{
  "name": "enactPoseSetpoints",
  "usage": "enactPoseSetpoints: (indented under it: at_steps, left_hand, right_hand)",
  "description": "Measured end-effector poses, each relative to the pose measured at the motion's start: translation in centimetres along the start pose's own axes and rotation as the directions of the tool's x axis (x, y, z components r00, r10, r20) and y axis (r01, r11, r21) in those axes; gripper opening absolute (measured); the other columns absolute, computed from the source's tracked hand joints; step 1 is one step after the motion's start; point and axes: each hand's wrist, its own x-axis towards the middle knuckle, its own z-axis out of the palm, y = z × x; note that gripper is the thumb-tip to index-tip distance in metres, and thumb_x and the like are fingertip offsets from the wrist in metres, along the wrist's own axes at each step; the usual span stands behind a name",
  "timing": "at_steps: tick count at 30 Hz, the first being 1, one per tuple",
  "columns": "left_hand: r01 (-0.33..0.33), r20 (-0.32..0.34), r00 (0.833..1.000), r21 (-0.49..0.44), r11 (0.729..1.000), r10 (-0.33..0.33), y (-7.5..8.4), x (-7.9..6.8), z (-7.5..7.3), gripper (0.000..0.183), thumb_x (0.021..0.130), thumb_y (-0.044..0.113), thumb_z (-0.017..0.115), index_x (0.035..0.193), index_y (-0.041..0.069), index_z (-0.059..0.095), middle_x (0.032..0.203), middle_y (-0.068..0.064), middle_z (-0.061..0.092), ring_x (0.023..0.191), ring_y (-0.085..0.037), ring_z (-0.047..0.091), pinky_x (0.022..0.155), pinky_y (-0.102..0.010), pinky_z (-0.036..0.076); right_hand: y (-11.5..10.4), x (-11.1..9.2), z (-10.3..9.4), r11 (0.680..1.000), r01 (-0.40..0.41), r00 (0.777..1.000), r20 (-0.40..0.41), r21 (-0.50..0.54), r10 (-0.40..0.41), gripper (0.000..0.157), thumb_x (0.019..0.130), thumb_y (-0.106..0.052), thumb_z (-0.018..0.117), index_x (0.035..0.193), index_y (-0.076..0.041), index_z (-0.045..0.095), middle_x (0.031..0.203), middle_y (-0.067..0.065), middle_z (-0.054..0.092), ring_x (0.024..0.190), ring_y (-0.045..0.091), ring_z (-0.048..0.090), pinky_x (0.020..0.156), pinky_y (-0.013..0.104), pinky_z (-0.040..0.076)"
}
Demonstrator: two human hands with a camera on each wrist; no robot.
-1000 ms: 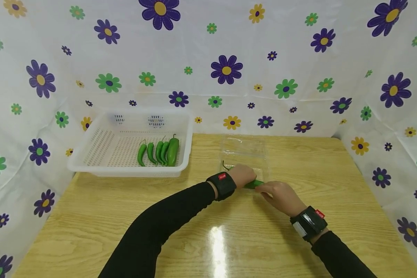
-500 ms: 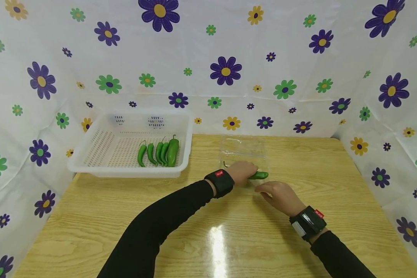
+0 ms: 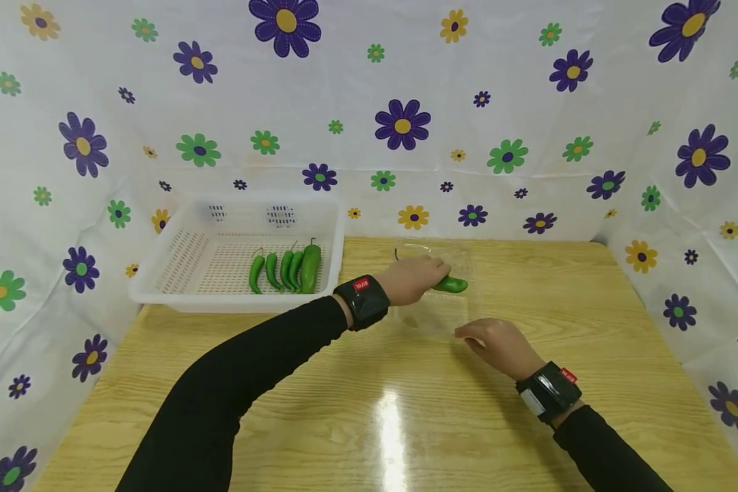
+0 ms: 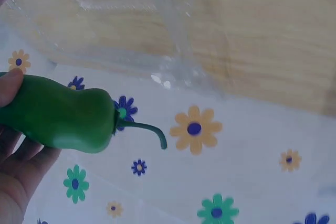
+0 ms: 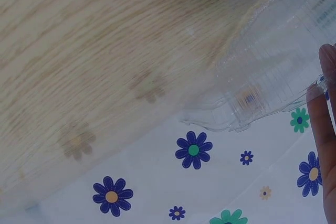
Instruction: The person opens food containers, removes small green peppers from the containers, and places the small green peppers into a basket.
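Note:
My left hand (image 3: pixel 413 280) grips a large green pepper (image 3: pixel 452 283) by its middle, above the back part of a clear plastic box (image 3: pixel 433 316). In the left wrist view the pepper (image 4: pixel 63 114) lies sideways between thumb and fingers, with its thin curved stem sticking out. Low at the front right corner of the box is my right hand (image 3: pixel 498 347), its fingertips holding the edge. The right wrist view shows the clear box wall (image 5: pixel 273 77) running to those fingers (image 5: pixel 321 108).
A white perforated basket (image 3: pixel 221 298) stands at the back left, with several green peppers (image 3: pixel 310 268) side by side in its right half. A flowered white cloth (image 3: pixel 344 82) rises behind and beside the wooden table (image 3: pixel 320 410).
My left hand has lifted the pepper up and back, away from the front of the box, which now shows beneath it. The right hand has stayed at the box's corner.

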Motion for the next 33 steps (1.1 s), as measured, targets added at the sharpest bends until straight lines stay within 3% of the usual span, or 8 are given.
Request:
enactPoseSetpoints:
  at_steps: [8,16,20,24,27,29,31,33]
  left_hand:
    - [-0.066,-0.096,0.992,0.114,0.991,0.077,-2.8,-3.4,-3.2,0.022,0.094,0.004,0.053,0.116,0.001,0.049,0.107,-0.011,0.054,0.092,-0.022,0.059,0.081,-0.031,0.052]
    - [-0.086,-0.163,0.98,0.195,0.977,0.119,-7.2,-9.3,-6.3,0.02,0.092,0.0,0.054,0.112,-0.002,0.051,0.101,-0.013,0.053,0.091,-0.026,0.056,0.086,-0.035,0.051]
    - [-0.107,-0.144,0.979,0.25,0.962,0.146,-10.2,-12.5,-6.6,0.025,0.088,-0.005,0.058,0.112,-0.003,0.052,0.104,-0.016,0.055,0.096,-0.029,0.057,0.087,-0.038,0.051]
    - [-0.115,-0.144,0.975,0.334,0.936,0.171,-13.6,-15.2,-5.7,0.025,0.085,-0.007,0.061,0.108,-0.001,0.054,0.104,-0.016,0.057,0.097,-0.031,0.057,0.086,-0.039,0.051]
    - [-0.12,-0.131,0.973,0.41,0.904,0.188,-16.0,-17.2,-4.7,0.028,0.081,-0.009,0.065,0.104,0.0,0.053,0.103,-0.016,0.057,0.096,-0.031,0.056,0.085,-0.039,0.051]
    - [-0.14,-0.086,0.975,0.478,0.867,0.205,-17.5,-18.5,-4.0,0.031,0.078,-0.01,0.068,0.101,0.0,0.051,0.1,-0.015,0.055,0.093,-0.03,0.055,0.082,-0.038,0.05]
    - [-0.168,-0.02,0.977,0.544,0.822,0.213,-18.9,-19.7,-3.2,0.034,0.075,-0.009,0.071,0.099,0.002,0.049,0.097,-0.013,0.053,0.09,-0.028,0.053,0.079,-0.036,0.05]
    - [-0.212,0.071,0.974,0.617,0.758,0.215,-19.9,-20.7,-2.6,0.036,0.075,-0.005,0.073,0.099,0.003,0.048,0.097,-0.012,0.052,0.09,-0.027,0.053,0.08,-0.035,0.049]
  right_hand:
    - [-0.3,0.1,0.0,1.0,-0.001,1.0,0.014,0.002,0.001,0.02,0.077,0.003,0.072,0.095,-0.004,0.073,0.09,0.006,0.074,0.082,0.019,0.07,0.072,0.032,0.057]
    - [-0.2,0.1,0.1,1.0,0.006,1.0,0.014,-0.007,-0.006,0.021,0.076,0.003,0.072,0.096,-0.004,0.073,0.091,0.007,0.074,0.083,0.019,0.07,0.072,0.032,0.057]
    - [0.0,-0.1,0.1,1.0,0.004,1.0,0.021,-0.014,-0.004,0.021,0.076,0.004,0.072,0.096,-0.005,0.073,0.091,0.006,0.074,0.083,0.019,0.07,0.072,0.032,0.057]
    - [0.2,-0.2,0.1,1.0,0.005,1.0,0.015,-0.013,-0.004,0.022,0.076,0.004,0.072,0.096,-0.005,0.073,0.091,0.006,0.074,0.083,0.019,0.07,0.072,0.032,0.057]
    - [0.4,-0.2,0.1,1.0,0.011,1.0,0.004,-0.01,-0.011,0.023,0.075,0.005,0.073,0.095,-0.005,0.073,0.09,0.005,0.074,0.082,0.018,0.07,0.071,0.032,0.057]
    - [0.3,-0.2,0.1,1.0,0.018,1.0,-0.001,-0.008,-0.018,0.022,0.074,0.005,0.073,0.094,-0.005,0.073,0.09,0.005,0.074,0.081,0.018,0.07,0.071,0.031,0.057]
    - [0.2,-0.1,0.1,1.0,0.025,1.0,-0.006,-0.007,-0.025,0.022,0.074,0.005,0.074,0.094,-0.005,0.074,0.089,0.005,0.074,0.081,0.017,0.07,0.071,0.031,0.057]
    - [0.0,-0.1,0.1,1.0,0.025,1.0,-0.006,-0.004,-0.025,0.022,0.074,0.005,0.074,0.094,-0.005,0.074,0.089,0.005,0.074,0.08,0.017,0.07,0.071,0.031,0.057]
